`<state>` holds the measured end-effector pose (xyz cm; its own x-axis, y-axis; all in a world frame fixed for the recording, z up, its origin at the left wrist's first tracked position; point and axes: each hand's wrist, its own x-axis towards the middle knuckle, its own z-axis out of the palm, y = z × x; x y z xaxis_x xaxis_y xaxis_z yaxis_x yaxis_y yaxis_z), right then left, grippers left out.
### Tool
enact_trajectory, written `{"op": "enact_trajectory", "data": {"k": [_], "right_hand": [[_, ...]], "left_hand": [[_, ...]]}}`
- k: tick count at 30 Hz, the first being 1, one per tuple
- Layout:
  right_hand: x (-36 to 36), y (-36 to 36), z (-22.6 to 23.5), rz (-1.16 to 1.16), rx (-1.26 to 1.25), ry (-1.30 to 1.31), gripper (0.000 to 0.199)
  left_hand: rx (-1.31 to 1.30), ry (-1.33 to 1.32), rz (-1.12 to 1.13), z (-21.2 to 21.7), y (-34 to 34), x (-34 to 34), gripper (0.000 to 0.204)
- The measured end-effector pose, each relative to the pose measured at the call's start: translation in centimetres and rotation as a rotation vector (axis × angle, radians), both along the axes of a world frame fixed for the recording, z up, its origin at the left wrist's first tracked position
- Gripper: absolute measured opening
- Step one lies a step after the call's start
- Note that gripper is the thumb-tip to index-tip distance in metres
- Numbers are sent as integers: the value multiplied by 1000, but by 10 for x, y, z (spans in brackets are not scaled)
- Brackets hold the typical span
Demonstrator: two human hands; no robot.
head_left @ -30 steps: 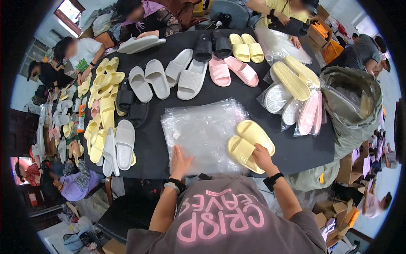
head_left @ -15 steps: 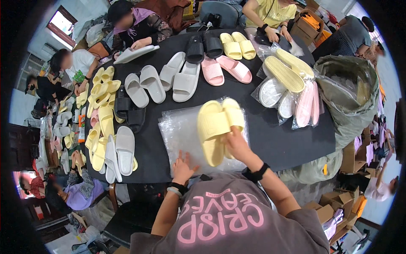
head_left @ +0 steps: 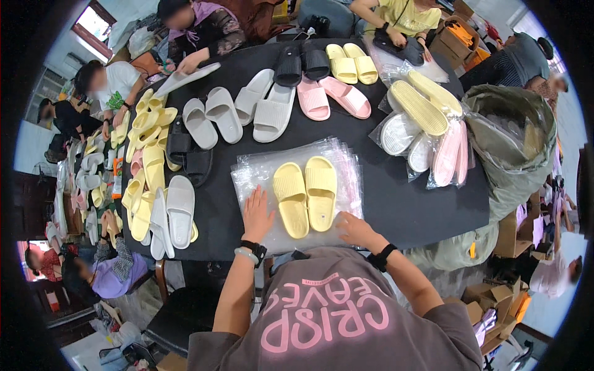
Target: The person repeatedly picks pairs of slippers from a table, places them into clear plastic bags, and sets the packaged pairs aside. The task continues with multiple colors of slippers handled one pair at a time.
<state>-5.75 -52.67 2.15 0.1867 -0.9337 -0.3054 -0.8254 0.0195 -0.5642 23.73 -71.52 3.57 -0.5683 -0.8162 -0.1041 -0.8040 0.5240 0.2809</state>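
A pair of yellow slide slippers [head_left: 306, 198] lies side by side, soles down, on a stack of clear plastic bags [head_left: 253, 176] in front of me. My left hand [head_left: 257, 213] rests flat on the bags just left of the pair, fingers stretched out and holding nothing. To the right of the pair, my right hand [head_left: 357, 230] is at the near right edge of the stack. Its fingers are curled toward the bags, and the fingertips are too small to show whether they pinch a bag edge.
Grey slippers [head_left: 213, 114], pink slippers [head_left: 331, 99] and black slippers [head_left: 301, 65] line the black table's far side. Yellow slippers [head_left: 142, 198] pile up at left. Bagged slippers [head_left: 433, 130] lie at right beside a large sack [head_left: 513, 136]. Co-workers sit across the table.
The yellow slippers, held up in my right hand before, now lie on the bags, released. My right hand has drawn back to the right. My left hand has moved forward along the stack.
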Motion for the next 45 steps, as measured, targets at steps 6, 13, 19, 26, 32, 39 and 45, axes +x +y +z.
{"op": "enact_trajectory", "data": {"k": [6, 13, 19, 26, 32, 39, 45], "right_hand": [[0, -4, 4, 67, 117, 55, 43], [4, -7, -1, 85, 126, 91, 46], [4, -3, -19, 98, 103, 110, 50], [4, -3, -29, 101, 76, 94, 51], [5, -7, -6, 107, 157, 120, 50], [0, -3, -14, 101, 139, 83, 47], [-2, -2, -16, 94, 129, 70, 46]], "left_hand": [[161, -218, 197, -11, -18, 4, 77], [231, 296, -92, 19, 12, -38, 48], [181, 186, -304, 8, 39, -96, 41], [407, 206, -114, -28, 41, -96, 16], [867, 572, -94, -2, 8, -55, 19], [352, 570, 184, 140, -57, 23, 21], [-224, 419, 380, 198, -129, 164, 22]]}}
